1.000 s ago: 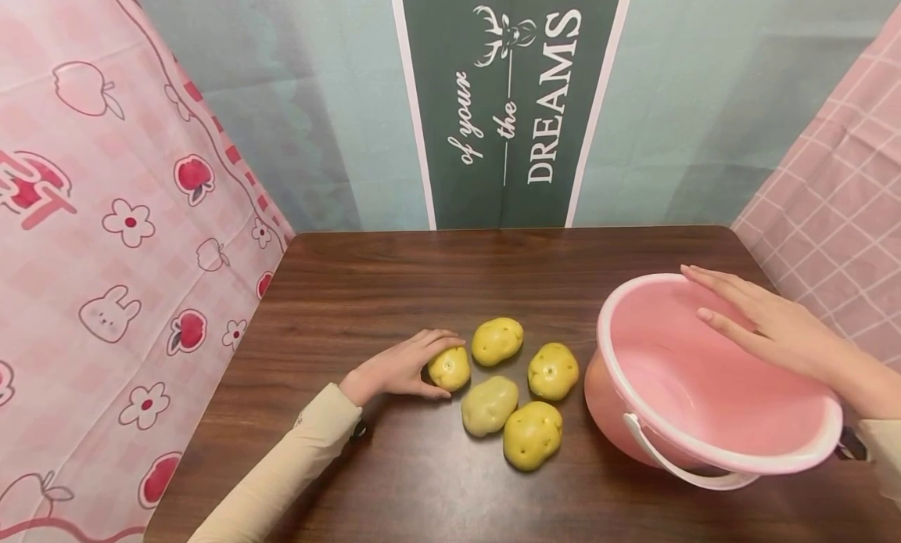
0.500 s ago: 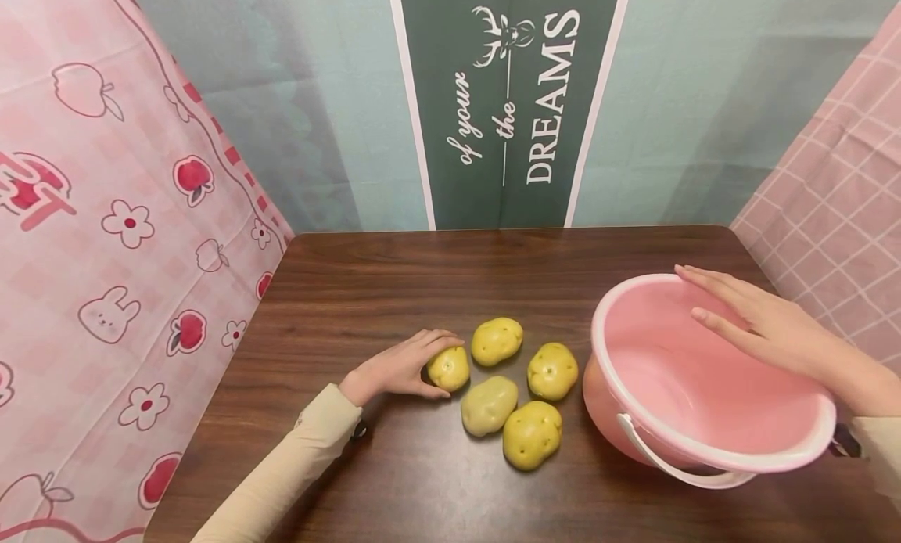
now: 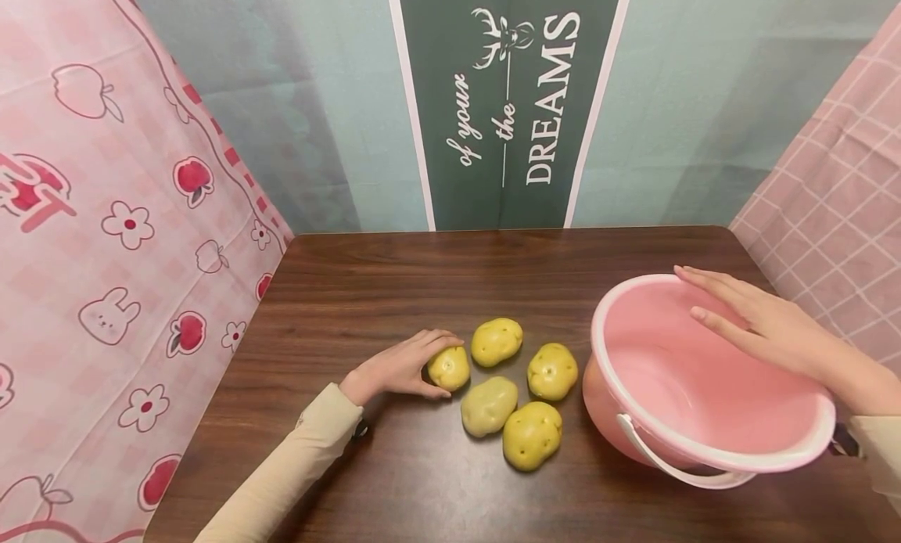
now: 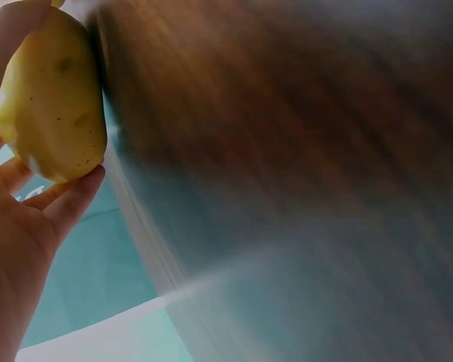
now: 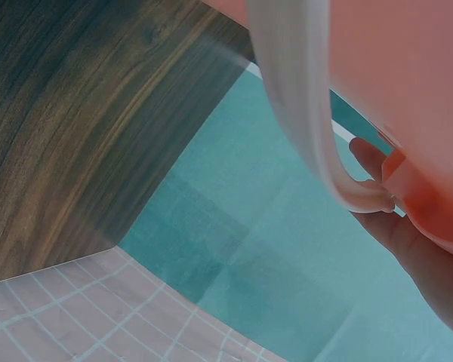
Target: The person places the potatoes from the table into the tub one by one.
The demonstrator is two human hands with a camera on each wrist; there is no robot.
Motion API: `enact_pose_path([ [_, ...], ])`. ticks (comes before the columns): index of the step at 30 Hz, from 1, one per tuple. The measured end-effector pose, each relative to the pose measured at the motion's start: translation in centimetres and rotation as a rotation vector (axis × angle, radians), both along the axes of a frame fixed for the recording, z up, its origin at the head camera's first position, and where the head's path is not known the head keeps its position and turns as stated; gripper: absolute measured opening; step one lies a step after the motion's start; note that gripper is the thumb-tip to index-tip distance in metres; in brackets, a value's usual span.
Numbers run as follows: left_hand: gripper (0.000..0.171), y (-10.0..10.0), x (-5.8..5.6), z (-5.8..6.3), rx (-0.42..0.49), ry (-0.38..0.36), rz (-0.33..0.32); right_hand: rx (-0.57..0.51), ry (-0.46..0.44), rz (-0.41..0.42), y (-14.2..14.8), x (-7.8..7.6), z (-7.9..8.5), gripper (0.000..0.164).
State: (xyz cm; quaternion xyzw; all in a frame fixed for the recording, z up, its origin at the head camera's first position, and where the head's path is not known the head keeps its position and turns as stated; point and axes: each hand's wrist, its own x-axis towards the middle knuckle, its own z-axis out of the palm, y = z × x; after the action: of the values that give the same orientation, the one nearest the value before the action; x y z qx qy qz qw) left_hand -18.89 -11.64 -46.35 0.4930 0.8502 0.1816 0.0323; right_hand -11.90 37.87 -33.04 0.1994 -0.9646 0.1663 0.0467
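Observation:
My left hand [image 3: 407,366] curls round a yellow potato [image 3: 450,369] on the brown table, thumb on the near side and fingers over the far side. In the left wrist view the same potato [image 4: 54,98] sits between thumb and fingertips. Several more potatoes lie just right of it, one a paler green-yellow potato [image 3: 489,406]. At the right stands a pink bucket [image 3: 607,418], tilted toward me in view, its inside bare. My right hand [image 3: 774,324] rests across its far right rim with fingers extended. The right wrist view shows fingers behind the white handle [image 5: 306,105].
The dark wooden table [image 3: 380,277] ends at a blue-green cloth [image 3: 338,136] at the back. A pink printed cloth [image 3: 141,277] hangs on the left, and a pink checked cloth [image 3: 838,175] on the right. The bucket's handle hangs down on its near side.
The bucket and my right hand have shifted slightly left since a second ago. My left hand and the potatoes have stayed put.

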Motion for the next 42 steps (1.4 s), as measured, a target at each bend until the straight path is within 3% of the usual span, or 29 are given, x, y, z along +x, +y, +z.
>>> enact_pose_path([
  [18, 0.081, 0.5, 0.0, 0.9, -0.026, 0.014, -0.011, 0.019, 0.047, 0.028, 0.0, 0.1, 0.1, 0.065],
  [31, 0.08, 0.7, -0.1, 1.7, 0.044, 0.032, 0.002, 0.015, 0.035, 0.015, 0.0, 0.3, 0.1, 0.065],
  [42, 0.08, 1.1, 0.0, 2.2, 0.05, 0.051, 0.002, 0.013, 0.038, 0.009, 0.0, 0.5, -0.1, 0.064],
])
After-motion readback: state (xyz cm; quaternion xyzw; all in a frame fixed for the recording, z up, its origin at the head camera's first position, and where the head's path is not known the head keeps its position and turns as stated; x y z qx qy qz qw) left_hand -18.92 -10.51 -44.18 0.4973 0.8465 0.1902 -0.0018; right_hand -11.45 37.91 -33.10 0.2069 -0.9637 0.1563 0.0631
